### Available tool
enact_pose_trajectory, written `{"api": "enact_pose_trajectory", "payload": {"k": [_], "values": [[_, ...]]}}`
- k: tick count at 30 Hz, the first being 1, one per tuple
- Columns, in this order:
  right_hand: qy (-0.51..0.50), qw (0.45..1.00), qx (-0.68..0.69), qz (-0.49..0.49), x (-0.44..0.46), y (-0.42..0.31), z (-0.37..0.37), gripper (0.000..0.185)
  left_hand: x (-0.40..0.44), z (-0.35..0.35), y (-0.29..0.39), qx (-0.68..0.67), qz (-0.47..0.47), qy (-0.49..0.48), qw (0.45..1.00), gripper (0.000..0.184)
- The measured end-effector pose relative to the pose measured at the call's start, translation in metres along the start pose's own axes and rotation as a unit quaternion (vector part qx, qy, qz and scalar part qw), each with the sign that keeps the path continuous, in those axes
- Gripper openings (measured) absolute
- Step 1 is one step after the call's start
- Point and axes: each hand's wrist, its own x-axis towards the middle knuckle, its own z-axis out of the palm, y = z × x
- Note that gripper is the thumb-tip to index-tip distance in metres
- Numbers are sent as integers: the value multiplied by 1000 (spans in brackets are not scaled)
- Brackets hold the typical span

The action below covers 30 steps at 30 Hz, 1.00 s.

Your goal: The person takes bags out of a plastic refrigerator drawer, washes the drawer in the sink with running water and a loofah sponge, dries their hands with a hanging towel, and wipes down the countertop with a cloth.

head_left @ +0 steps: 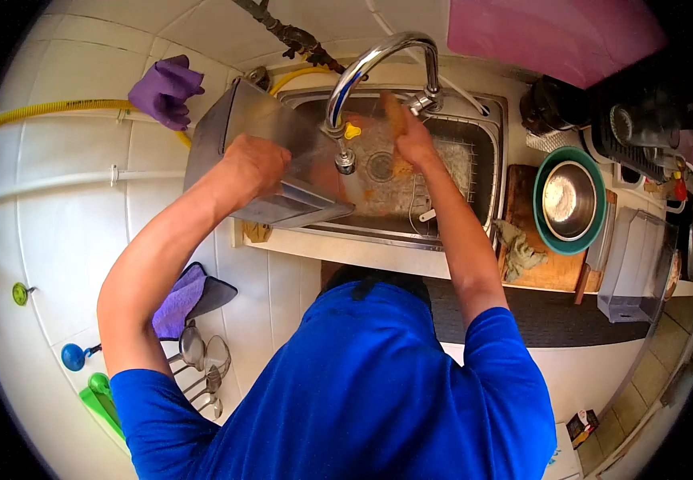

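Note:
A large stainless steel box (238, 120) leans tilted over the left part of the metal sink (500, 160). My left hand (254, 164) is closed on the steel box near its upper side; the fingertips are partly hidden. Over the basin, just right of the tap (386, 48), my right hand (417, 146) is closed round a brownish elongated thing (393, 116), too blurred to name. The spray head (345, 162) hangs between both hands. A small yellow piece (352, 130) shows behind the tap.
On the right counter, a steel bowl (569, 200) sits inside a green basin (540, 218) on a wooden board (522, 180), with a grey cloth (520, 252) beside it. A purple glove (166, 92) hangs at the left wall. Ladles (192, 348) hang lower left.

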Motion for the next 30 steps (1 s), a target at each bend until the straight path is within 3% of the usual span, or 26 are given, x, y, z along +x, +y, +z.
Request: {"api": "enact_pose_trajectory", "payload": {"k": [2,4,6,9,13,18,22,24,28,30], "values": [[26,1000,-8,-5,-6,-2,-4,70,-5,-1,2,1,0,7,1000,32],[-9,989,-90,-121,-8,29,10,74,-8,-3,3,4,-1,15,1000,31],[18,981,-121,-152,-47,23,39,75,-12,-6,5,10,3,-2,1000,28],[-24,976,-202,-78,-98,-66,46,79,-13,-1,8,0,-3,8,1000,27],[24,970,-224,-93,-78,-63,66,72,-9,-3,9,19,-6,-17,1000,28],[50,935,-293,-194,-47,-47,46,60,-11,-7,4,-10,-66,0,998,31],[2,949,-270,-163,-51,-49,36,59,-15,-5,-8,-64,-67,36,995,42],[32,968,-230,-94,-58,-45,21,57,-9,-2,-14,-130,-76,38,988,46],[80,979,-180,-56,-64,0,14,51,11,3,-30,-152,-102,25,983,51],[114,977,-171,-61,-69,18,17,50,22,6,-41,-172,-74,-89,978,53]]}}
